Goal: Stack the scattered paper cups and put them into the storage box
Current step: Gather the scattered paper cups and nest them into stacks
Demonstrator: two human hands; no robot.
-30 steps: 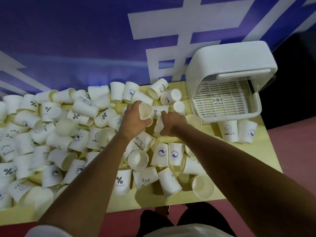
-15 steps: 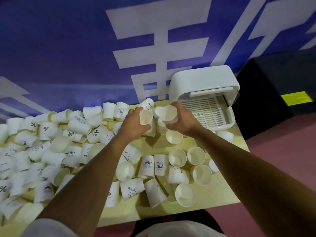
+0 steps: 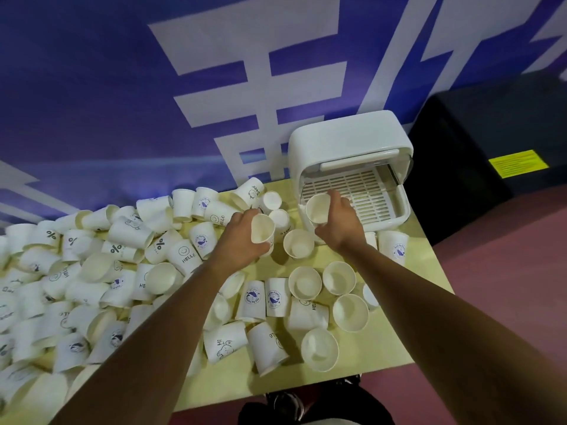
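Note:
Many white paper cups (image 3: 129, 271) lie scattered over a yellow table (image 3: 233, 381), some upright, most on their sides. My left hand (image 3: 239, 240) grips one white cup (image 3: 262, 230) above the pile, its mouth facing me. My right hand (image 3: 339, 220) holds another cup (image 3: 317, 208) at the front opening of the white storage box (image 3: 346, 139). The box stands at the table's far right corner with its lid raised and a slotted tray (image 3: 365, 191) inside.
A purple wall with big white characters runs behind the table. A dark cabinet (image 3: 491, 142) with a yellow label stands right of the box. Several upright cups (image 3: 349, 312) sit near the table's right front. My shoes (image 3: 285, 403) show below the front edge.
Both hands rose from the pile, each with a cup. My right hand then carried its cup rightward to the box opening, while the left stayed over the pile.

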